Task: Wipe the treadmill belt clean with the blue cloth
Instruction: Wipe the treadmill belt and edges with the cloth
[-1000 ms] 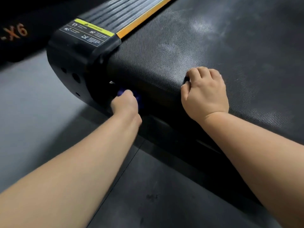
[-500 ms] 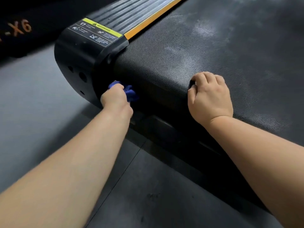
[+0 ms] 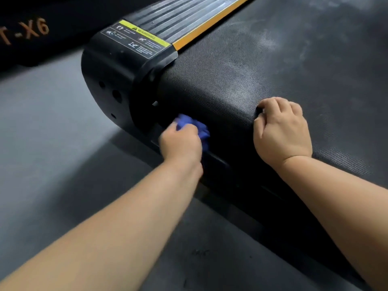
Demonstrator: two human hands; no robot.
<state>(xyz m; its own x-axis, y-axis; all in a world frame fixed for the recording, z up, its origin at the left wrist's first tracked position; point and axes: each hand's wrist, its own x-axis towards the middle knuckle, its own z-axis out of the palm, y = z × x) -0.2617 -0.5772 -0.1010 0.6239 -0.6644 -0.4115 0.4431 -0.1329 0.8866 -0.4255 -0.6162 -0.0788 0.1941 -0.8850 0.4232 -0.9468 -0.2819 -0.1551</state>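
Floor: dark grey rubber gym floor (image 3: 52,148) under me, and I am at the rear end of the treadmill.
Neighbour: a second black machine (image 3: 25,32) with orange lettering sits at the upper left, well apart.
What changed: a second ago my left hand (image 3: 181,143) was tucked into the gap under the roller with almost no cloth showing; now it has come out and up along the curved end, and far more cloth is visible.
What that means: I judge the pass under the roller is over and the cloth is heading for the top face, where most of the wiping is left.
Left hand: clamped on the blue cloth (image 3: 197,128), which is bunched into a wad and pressed against the rounded end of the treadmill belt (image 3: 262,66), just beside the black end cap (image 3: 109,80).
Right hand: curled loosely, holding nothing, resting on the belt's rear edge; it has stayed put, bracing me.
Belt look: black, finely dimpled, with pale dusty smears across the top further up.
Side rail: ribbed black deck strip (image 3: 178,13) with an orange edge and a yellow warning label (image 3: 138,37).
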